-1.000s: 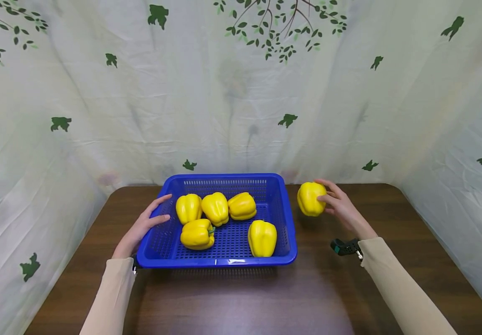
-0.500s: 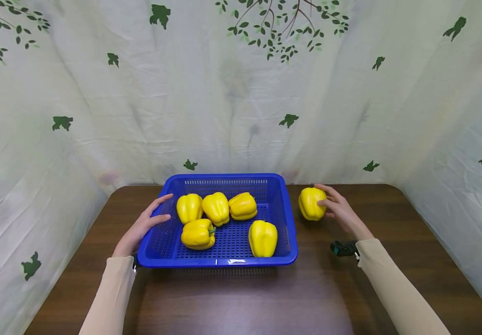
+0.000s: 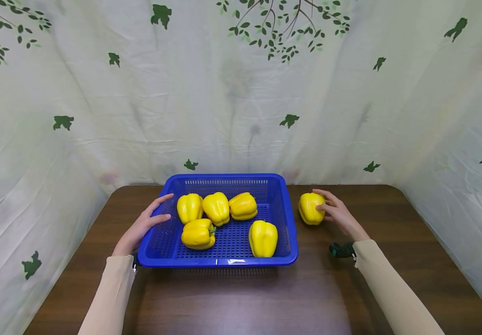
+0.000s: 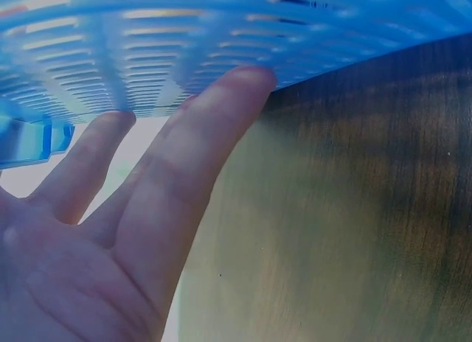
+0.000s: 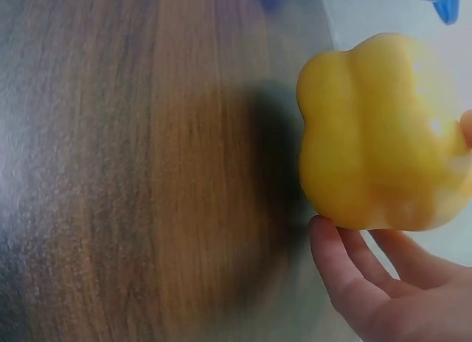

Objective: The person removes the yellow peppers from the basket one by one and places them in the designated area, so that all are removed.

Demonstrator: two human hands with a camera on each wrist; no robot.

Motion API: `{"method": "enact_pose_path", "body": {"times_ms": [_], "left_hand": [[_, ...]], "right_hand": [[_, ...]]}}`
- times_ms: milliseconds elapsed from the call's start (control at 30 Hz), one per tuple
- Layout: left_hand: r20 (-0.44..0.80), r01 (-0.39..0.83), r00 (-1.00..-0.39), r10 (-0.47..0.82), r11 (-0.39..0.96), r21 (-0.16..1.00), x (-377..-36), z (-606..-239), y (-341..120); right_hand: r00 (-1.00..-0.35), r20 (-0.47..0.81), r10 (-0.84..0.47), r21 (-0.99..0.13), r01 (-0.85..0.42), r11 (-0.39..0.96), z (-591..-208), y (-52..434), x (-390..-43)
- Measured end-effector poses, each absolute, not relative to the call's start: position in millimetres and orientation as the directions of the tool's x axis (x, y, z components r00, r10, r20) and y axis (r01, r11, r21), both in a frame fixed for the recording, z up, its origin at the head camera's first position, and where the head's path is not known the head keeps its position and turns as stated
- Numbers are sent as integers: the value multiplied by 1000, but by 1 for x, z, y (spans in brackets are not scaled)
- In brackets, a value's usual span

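My left hand [image 3: 142, 228] grips the left rim of a blue perforated plastic basket [image 3: 291, 232]. The left wrist view shows fingers [image 4: 199, 150] of that hand against the basket's slatted outer wall [image 4: 155, 69]. To the basket's right, my right hand [image 3: 341, 215] holds a yellow bell pepper [image 3: 310, 209] by its side, close over the brown table. Thumb and fingertips meet the pepper [image 5: 376, 135] in the right wrist view, with a dark shadow on the wood beside it. Several yellow bell peppers lie inside the basket, one of them [image 3: 263, 238] apart at the front right.
The brown wooden table [image 3: 241, 302] extends in front of the basket and to both sides. A pale curtain [image 3: 224, 116] with printed leaves hangs behind and at the sides. A black band [image 3: 342, 250] is on the right wrist.
My right hand has come down and slightly nearer with the yellow bell pepper, which now sits lower beside the basket. My left hand and the basket have stayed in place.
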State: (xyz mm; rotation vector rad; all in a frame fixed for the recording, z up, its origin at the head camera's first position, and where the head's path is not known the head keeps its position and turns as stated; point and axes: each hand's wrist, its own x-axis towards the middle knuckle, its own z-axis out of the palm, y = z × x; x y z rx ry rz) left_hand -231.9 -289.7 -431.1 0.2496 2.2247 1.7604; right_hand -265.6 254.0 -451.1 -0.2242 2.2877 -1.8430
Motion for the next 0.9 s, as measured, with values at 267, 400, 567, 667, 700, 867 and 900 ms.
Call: {"method": "enact_pose_path", "body": {"times_ms": [267, 400, 567, 667, 700, 867, 900], "left_hand": [[-121, -44, -943, 310, 246, 968, -232, -431, -290], [-123, -46, -943, 309, 243, 969, -232, -431, -290], [-119, -40, -944, 308, 251, 967, -233, -432, -290], [-117, -38, -944, 308, 249, 968, -233, -432, -290], [-116, -39, -944, 308, 247, 968, -233, -432, -290], [-115, -40, -943, 312, 237, 971, -233, -433, -290], [-115, -41, -943, 312, 235, 971, -233, -433, -290]], "right_hand": [[-968, -68, -243, -968, 5, 249, -459, 255, -270], [-968, -65, -240, -966, 1, 258, -460, 254, -270], [-967, -48, -251, -968, -17, 250, -458, 250, -266], [-967, -44, -250, -969, -19, 245, -457, 249, -265], [-967, -43, -250, -969, -20, 246, -457, 249, -265], [-969, -41, -245, -970, -20, 242, -458, 250, -266], [-969, -41, -243, -971, -19, 239, -458, 251, -266]]}}
